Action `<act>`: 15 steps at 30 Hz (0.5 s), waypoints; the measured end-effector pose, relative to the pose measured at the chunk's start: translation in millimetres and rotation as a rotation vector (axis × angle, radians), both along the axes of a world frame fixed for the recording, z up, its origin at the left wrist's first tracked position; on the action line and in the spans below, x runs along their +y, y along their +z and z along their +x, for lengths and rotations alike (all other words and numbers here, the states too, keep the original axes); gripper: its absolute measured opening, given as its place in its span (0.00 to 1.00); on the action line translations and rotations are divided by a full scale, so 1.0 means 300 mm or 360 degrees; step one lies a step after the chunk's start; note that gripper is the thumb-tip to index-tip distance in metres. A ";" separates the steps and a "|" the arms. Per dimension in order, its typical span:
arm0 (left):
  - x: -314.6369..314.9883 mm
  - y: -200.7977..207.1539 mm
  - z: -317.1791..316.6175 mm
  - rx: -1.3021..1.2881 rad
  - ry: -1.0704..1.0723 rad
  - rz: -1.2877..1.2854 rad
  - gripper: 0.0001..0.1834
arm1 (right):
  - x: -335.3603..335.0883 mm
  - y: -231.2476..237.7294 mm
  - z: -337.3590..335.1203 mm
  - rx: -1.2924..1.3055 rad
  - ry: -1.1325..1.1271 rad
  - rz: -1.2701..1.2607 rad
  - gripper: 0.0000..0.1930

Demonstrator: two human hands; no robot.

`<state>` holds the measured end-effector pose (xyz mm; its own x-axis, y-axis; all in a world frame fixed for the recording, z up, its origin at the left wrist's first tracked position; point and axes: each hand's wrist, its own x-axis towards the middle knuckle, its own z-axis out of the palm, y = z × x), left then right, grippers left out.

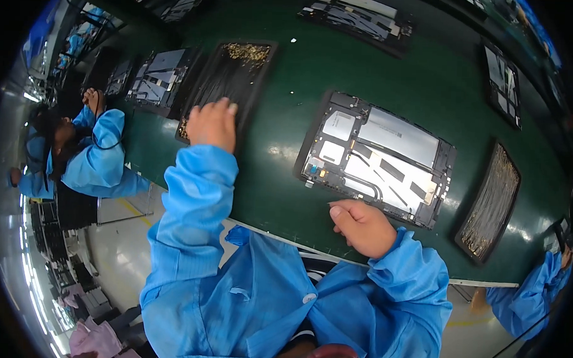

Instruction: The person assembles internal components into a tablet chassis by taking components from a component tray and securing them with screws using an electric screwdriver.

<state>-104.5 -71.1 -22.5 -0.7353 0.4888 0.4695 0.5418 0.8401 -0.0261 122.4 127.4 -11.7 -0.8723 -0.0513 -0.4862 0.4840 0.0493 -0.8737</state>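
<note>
My left hand [213,125] rests over the near part of a black tray [249,118], its fingers spread and slightly bent. Thin dark cables [224,82] with gold-coloured ends lie lengthwise in that tray. My right hand [363,228] is closed at the near edge of an opened tablet [398,135], thumb against the fingers. A tiny dark tip shows by the thumb; what it belongs to cannot be made out. The tablet lies with its insides up, showing silver battery plates, black flat cables and small boards.
A second tray [489,205] of thin cables lies to the right. Other opened tablets are at the far side [361,20], far right [503,85] and left [157,80] of the green table [274,178]. A co-worker [95,144] sits at left; another's sleeve [525,298] shows at right.
</note>
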 end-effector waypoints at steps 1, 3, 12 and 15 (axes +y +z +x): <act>0.047 0.038 0.052 -0.0150 -0.0141 -0.0047 0.12 | 0.003 0.000 0.005 -0.0008 -0.0018 0.0000 0.18; 0.123 0.046 0.128 0.0071 -0.0279 -0.0199 0.10 | 0.011 0.005 0.000 -0.0077 -0.0045 -0.0024 0.18; 0.180 0.068 0.192 0.0006 -0.0582 0.0072 0.06 | 0.023 0.008 0.011 -0.0120 -0.0174 -0.0242 0.18; 0.196 0.149 0.287 -0.0199 -0.0872 0.0184 0.08 | 0.029 0.033 0.010 -0.0183 -0.0288 -0.0412 0.19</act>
<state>-18.4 -12.2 22.2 -0.4424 0.7648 0.4684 0.8920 0.4294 0.1413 125.5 136.2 -1.9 -0.8186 -0.0350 -0.5733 0.5609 -0.2629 -0.7850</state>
